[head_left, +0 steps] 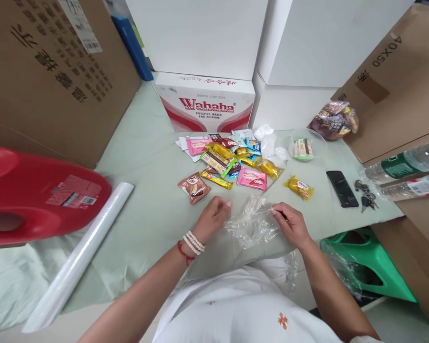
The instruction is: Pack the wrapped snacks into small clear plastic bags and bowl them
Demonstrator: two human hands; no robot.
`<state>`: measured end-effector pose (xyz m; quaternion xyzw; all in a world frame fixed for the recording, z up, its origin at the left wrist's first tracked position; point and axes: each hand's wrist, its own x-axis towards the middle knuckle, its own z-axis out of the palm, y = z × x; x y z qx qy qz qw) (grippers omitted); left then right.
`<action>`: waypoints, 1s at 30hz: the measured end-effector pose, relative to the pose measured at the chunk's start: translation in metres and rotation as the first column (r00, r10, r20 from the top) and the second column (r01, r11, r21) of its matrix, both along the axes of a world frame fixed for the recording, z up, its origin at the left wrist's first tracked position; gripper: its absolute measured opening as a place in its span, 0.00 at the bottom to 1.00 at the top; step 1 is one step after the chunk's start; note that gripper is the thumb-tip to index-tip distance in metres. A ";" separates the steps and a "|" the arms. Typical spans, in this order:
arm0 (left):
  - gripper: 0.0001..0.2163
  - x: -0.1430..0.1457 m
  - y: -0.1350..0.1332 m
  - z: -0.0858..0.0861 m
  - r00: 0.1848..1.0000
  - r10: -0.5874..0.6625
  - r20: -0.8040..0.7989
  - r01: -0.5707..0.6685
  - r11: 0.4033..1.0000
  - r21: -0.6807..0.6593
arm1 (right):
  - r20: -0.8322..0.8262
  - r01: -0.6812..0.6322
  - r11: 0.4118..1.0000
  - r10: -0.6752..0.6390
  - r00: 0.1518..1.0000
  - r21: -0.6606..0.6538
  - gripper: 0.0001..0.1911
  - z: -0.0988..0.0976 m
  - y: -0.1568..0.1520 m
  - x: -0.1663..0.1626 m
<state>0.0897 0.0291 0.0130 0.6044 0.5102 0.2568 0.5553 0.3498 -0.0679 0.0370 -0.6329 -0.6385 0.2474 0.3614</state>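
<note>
My left hand (212, 218) and my right hand (290, 223) both pinch a crumpled clear plastic bag (252, 225) between them, just above the near edge of the pale green table cover (153, 157). The fingers of each hand are closed on the film. Beyond the bag lies a pile of wrapped snacks (232, 162), with a brown packet (194, 187) to its left and a yellow packet (299, 187) to its right. The left wrist wears bead and red cord bracelets.
A roll of clear film (79, 255) and a red jug (32, 195) lie at left. A Wahaha carton (205, 102) stands behind. A black phone (342, 188), keys (366, 196), two bottles (403, 164), a snack bag (334, 120) and a green stool (368, 262) are at right.
</note>
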 end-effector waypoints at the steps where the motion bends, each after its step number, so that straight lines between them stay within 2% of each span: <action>1: 0.18 0.004 -0.002 0.000 0.998 -0.027 -0.052 0.028 1.000 0.008 | -0.005 -0.012 1.000 0.012 1.000 0.007 0.17 -0.001 -0.001 -0.001; 4: 0.17 0.014 -0.004 -0.001 0.959 -0.201 -0.199 0.208 0.978 0.013 | 0.005 -0.028 0.999 0.027 1.000 0.023 0.16 -0.001 0.000 -0.005; 6: 0.17 0.016 -0.003 -0.002 0.942 -0.285 -0.179 0.283 0.958 -0.039 | 0.021 -0.019 0.999 0.018 1.000 0.036 0.15 0.000 0.000 -0.003; 8: 0.17 0.013 -0.003 -0.002 0.960 -0.267 -0.081 0.261 0.962 -0.078 | 0.031 0.007 0.999 -0.008 0.999 0.048 0.13 0.000 0.000 0.002; 11: 0.18 0.003 -0.005 -0.003 0.986 -0.162 0.026 0.163 0.983 -0.079 | 0.023 0.071 0.996 -0.073 0.997 0.057 0.12 -0.002 -0.004 0.011; 15: 0.18 -0.001 -0.008 -0.002 0.995 -0.043 -0.085 0.049 0.996 0.071 | 0.010 0.090 0.995 -0.090 0.996 0.053 0.12 -0.008 -0.007 0.013; 18: 0.15 0.009 -0.008 -0.002 0.973 -0.099 -0.209 0.124 0.986 0.111 | 0.014 0.034 0.997 -0.035 0.999 0.075 0.11 -0.009 -0.006 0.008; 21: 0.12 0.021 -0.003 -0.004 0.942 -0.211 -0.260 0.227 0.973 0.034 | 0.026 0.005 0.995 -0.008 1.000 0.095 0.11 -0.005 -0.004 0.005; 24: 0.10 0.027 0.000 -0.006 0.932 -0.315 -0.177 0.305 0.949 -0.082 | 0.040 0.007 0.993 -0.012 0.999 0.115 0.10 -0.001 -0.004 0.007; 26: 0.10 0.027 0.000 -0.007 0.925 -0.364 -0.110 0.352 0.929 -0.114 | 0.044 0.027 0.990 -0.034 0.998 0.139 0.09 0.000 -0.006 0.011; 28: 0.12 0.023 -0.001 -0.007 0.936 -0.348 -0.047 0.340 0.932 -0.125 | 0.042 0.068 0.985 -0.076 0.996 0.158 0.09 -0.001 -0.008 0.013; 30: 0.14 0.017 -0.003 -0.007 0.963 -0.271 0.015 0.271 0.956 -0.112 | 0.035 0.104 0.981 -0.112 0.993 0.165 0.08 -0.004 -0.011 0.014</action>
